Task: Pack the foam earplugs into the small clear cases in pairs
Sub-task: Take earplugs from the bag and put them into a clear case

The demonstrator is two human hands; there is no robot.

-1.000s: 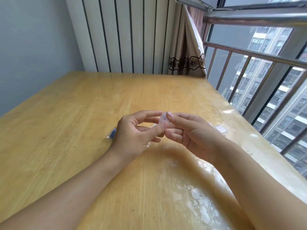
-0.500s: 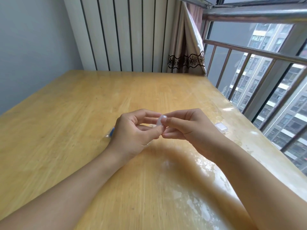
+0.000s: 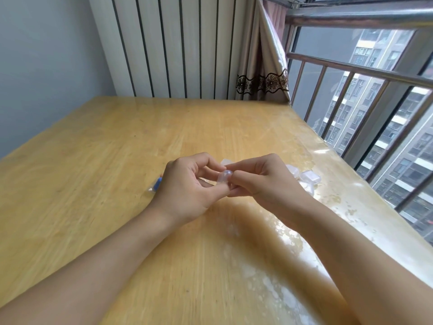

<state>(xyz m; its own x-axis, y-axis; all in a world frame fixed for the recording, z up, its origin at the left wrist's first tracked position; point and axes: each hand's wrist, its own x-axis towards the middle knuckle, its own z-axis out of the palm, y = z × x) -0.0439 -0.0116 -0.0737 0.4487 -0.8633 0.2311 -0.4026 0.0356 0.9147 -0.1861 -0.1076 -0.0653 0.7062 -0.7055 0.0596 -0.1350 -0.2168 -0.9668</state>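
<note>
Both hands meet over the middle of the wooden table (image 3: 93,179). A small clear case (image 3: 223,177) sits between them, pinched by the thumb and fingers of my left hand (image 3: 187,191) and by the fingertips of my right hand (image 3: 264,181). I cannot tell what is inside the case. A blue earplug in a clear wrapper (image 3: 156,184) lies on the table just left of my left hand, mostly hidden by it. More clear cases (image 3: 309,178) lie on the table behind my right hand.
A window with a metal railing (image 3: 351,73) runs along the table's right edge. A curtain (image 3: 262,55) hangs at the far right corner, and a ribbed white panel (image 3: 175,43) stands behind the table.
Both hands stayed together on the clear case, with my right fingers curling in closer over it. The view shifted slightly, bringing more clear cases into sight behind my right hand.
</note>
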